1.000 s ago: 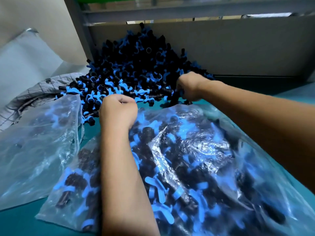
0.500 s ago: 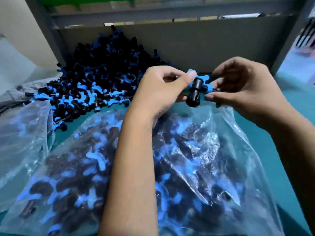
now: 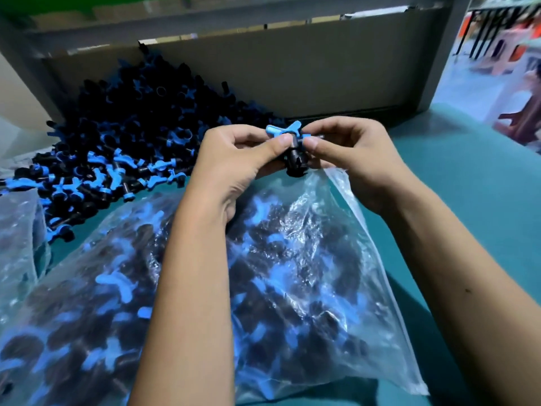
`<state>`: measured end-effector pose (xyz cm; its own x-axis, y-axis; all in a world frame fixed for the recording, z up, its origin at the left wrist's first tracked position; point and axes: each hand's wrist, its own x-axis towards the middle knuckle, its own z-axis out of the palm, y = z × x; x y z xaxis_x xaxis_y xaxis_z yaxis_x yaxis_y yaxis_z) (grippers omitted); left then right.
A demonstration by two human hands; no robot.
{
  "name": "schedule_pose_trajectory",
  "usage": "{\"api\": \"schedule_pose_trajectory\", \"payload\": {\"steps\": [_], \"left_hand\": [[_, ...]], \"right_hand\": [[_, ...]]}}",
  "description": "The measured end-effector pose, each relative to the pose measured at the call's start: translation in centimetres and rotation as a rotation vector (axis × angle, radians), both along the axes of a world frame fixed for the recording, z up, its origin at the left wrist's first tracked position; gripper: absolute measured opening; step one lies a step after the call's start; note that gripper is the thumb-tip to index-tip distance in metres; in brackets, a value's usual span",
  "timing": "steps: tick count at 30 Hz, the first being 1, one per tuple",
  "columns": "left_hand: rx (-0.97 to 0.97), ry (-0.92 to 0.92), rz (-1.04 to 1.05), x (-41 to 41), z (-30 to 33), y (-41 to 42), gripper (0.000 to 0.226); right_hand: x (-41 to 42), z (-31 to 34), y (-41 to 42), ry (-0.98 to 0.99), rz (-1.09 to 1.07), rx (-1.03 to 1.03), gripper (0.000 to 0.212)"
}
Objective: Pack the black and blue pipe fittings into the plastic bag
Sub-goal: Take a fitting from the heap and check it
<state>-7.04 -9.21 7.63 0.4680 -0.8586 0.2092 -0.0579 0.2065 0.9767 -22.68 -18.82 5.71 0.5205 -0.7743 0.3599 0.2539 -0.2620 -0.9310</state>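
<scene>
A black and blue pipe fitting [image 3: 293, 148] is held in the air between both my hands, just above the far end of the clear plastic bag [image 3: 307, 259]. My left hand [image 3: 240, 159] pinches its left side with thumb and fingers, and my right hand [image 3: 351, 156] pinches its right side. The bag lies on the teal table under my forearms and is filled with several fittings. A big loose pile of fittings [image 3: 123, 142] lies at the far left against the grey wall.
A second clear bag [image 3: 20, 238] with fittings lies at the left edge. A grey cardboard wall [image 3: 322, 68] closes the back of the teal table [image 3: 468, 186]. The table runs bare to the right; blurred furniture shows beyond its right corner.
Both hands left the pile, came together over the bag and lifted one fitting between them. The view swung to the right.
</scene>
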Motion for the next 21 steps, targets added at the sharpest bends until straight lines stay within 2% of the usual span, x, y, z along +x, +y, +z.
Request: {"api": "schedule_pose_trajectory", "payload": {"steps": [4,8,11,15,18,21], "left_hand": [[0.020,0.022,0.056,1.0,-0.3,0.2,0.009],[0.029,0.027,0.102,1.6,-0.2,0.3,0.028],[0.028,-0.007,0.115,0.8,-0.3,-0.2,0.018],[-0.005,-0.082,0.178,-0.8,-0.4,-0.9,0.026],[-0.009,-0.111,0.188,-0.8,-0.1,-0.9,0.025],[-0.033,-0.083,0.193,0.1,0.2,-0.4,0.020]], "right_hand": [[-0.5,-0.5,-0.9,-0.014,-0.044,0.074,0.010],[-1.0,-0.4,-1.3,-0.092,-0.045,0.134,0.012],[-0.7,-0.5,-1.0,-0.088,-0.047,0.109,0.013],[0.3,-0.7,-0.1,-0.070,0.030,0.026,0.022],[0.0,-0.6,-0.3,-0.049,0.009,0.004,0.016],[-1.2,-0.2,-1.1,-0.092,-0.039,0.071,0.011]]}}
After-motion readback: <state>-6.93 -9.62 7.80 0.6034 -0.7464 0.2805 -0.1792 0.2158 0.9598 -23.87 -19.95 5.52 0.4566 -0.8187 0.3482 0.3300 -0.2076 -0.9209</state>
